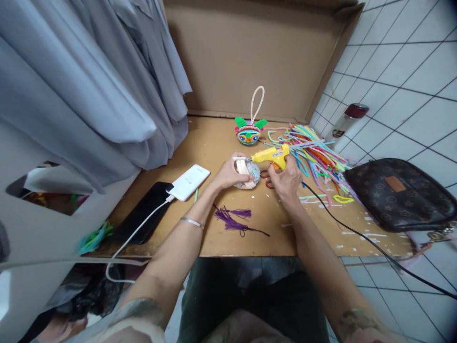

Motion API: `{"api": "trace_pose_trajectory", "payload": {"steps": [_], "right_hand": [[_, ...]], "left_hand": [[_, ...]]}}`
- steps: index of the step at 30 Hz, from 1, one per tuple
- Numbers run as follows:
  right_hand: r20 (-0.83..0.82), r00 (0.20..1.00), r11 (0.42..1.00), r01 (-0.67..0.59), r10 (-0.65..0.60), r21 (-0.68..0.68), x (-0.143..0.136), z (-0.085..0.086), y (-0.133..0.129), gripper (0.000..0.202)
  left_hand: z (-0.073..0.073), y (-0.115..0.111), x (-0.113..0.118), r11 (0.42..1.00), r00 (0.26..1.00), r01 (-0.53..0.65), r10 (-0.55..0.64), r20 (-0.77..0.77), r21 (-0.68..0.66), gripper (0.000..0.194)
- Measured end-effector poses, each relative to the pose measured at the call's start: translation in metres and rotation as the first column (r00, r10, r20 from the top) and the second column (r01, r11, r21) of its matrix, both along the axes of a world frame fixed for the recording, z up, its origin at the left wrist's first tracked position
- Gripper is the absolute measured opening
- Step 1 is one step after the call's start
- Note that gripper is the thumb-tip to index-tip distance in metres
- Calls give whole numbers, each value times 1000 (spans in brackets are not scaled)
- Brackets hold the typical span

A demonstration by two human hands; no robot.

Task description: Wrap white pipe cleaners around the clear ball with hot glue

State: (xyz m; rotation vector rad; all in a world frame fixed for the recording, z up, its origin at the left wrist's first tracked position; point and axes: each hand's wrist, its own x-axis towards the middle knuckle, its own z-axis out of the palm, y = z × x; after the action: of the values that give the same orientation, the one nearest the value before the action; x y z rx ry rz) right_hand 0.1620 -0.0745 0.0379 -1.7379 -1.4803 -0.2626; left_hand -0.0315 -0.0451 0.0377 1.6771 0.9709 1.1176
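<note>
My left hand [230, 172] grips a round, pale craft ball [253, 174] with a cream band across it, held over the table. A yellow hot glue gun [270, 155] is in my right hand [287, 178], fingers wrapped round its handle. Its nozzle points left and meets the upper part of the ball; whether it touches, I cannot tell. Behind them stands a finished-looking colourful ornament [249, 135] with green ears and a white loop. Purple tassels [233, 219] lie on the table in front of my hands.
A pile of coloured pipe cleaners [317, 152] lies at the right, beside a brown patterned bag [400, 193] and a red-capped jar [348, 121]. At the left are a white power bank [189, 182] with its cable and a black phone [148, 214]. The glue gun's black cord [342, 221] runs off right.
</note>
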Motion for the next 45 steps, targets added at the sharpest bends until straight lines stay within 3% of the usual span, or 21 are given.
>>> {"api": "trace_pose_trajectory", "payload": {"steps": [13,24,37,45], "right_hand": [[-15,999,999,39,-38,22,0,-1,-1,36],[-21,999,995,-22,24,95,3,-7,3,40],[-13,999,998,47,-46,31,2,-1,2,33],[7,999,992,-32,31,119,6,-9,6,33]], "left_hand": [[7,-3,1,999,1000,15,-15,-5,-31,68],[3,-3,0,999,999,39,-38,8,-22,65],[6,-3,-1,999,999,38,-39,-17,-25,65],[2,-1,-1,999,999,40,-40,-13,-1,64]]}}
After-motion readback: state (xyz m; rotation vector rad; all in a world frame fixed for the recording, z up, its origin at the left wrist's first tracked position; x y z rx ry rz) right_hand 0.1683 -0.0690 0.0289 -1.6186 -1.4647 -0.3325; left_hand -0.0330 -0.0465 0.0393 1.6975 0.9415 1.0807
